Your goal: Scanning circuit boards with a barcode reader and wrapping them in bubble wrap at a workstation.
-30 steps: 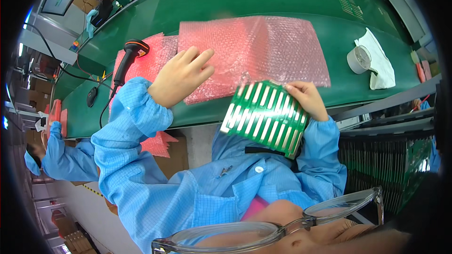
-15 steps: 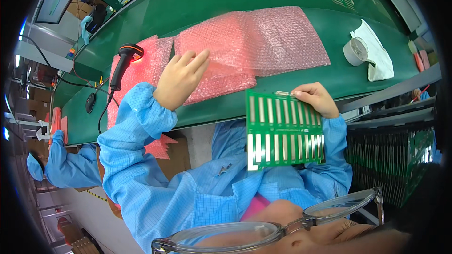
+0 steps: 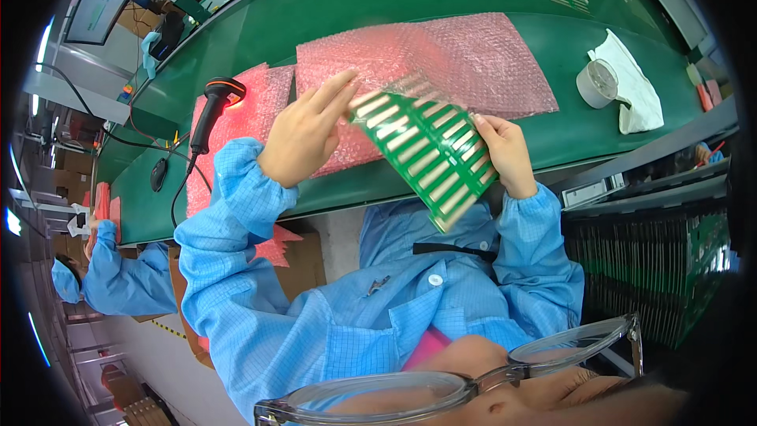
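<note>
Gripping the green circuit panel [image 3: 426, 154] by its edges, both the left hand [image 3: 303, 130] and right hand [image 3: 505, 154] are clasping it; it is looking stiff, light, fragile over the pink bubble wrap [image 3: 473, 63].

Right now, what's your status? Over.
Left hand and right hand both grip green circuit board panel, tilted over pink bubble wrap. Nothing in the way.

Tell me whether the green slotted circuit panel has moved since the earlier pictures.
Yes. The green slotted circuit panel has come up from below the green table's edge and now lies over the pink bubble wrap sheet.
</note>
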Action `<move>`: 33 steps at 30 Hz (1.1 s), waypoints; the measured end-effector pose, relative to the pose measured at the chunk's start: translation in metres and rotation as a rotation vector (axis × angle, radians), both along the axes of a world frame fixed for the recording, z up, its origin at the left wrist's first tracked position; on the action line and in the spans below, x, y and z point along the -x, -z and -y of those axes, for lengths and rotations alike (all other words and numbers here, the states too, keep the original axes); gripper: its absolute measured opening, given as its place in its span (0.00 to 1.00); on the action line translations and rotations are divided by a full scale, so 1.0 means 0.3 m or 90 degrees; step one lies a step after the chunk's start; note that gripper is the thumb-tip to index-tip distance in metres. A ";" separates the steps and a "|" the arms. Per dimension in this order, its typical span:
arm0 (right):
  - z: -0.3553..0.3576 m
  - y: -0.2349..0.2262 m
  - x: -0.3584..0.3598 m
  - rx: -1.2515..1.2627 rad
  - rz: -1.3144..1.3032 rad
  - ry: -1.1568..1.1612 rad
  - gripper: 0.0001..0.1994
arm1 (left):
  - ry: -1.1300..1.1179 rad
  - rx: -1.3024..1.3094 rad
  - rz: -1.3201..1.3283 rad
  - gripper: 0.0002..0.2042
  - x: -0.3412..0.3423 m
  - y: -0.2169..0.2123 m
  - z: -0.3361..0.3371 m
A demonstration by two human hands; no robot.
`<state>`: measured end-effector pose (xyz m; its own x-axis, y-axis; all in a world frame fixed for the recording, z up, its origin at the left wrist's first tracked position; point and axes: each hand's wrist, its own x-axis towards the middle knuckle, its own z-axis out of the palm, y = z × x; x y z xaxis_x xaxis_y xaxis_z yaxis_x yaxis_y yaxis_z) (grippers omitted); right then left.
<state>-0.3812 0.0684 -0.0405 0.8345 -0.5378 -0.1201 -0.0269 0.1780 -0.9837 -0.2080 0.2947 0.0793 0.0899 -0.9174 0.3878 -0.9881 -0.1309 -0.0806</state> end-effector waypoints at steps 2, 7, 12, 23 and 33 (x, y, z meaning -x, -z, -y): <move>-0.005 0.028 -0.031 0.026 0.008 0.029 0.14 | -0.027 -0.018 -0.083 0.30 0.028 0.003 -0.011; -0.039 0.028 -0.168 0.241 -0.013 0.090 0.11 | 0.002 -0.007 -0.101 0.32 0.063 0.048 -0.018; -0.042 0.056 -0.340 0.416 0.049 0.100 0.08 | 0.019 -0.087 -0.150 0.34 0.053 0.059 -0.040; -0.074 0.102 -0.438 0.134 0.125 -0.069 0.15 | -0.076 0.071 -0.320 0.28 -0.002 0.192 -0.199; -0.164 0.056 -0.395 -0.033 0.176 -0.046 0.15 | -0.460 0.374 -0.354 0.16 0.060 0.431 -0.212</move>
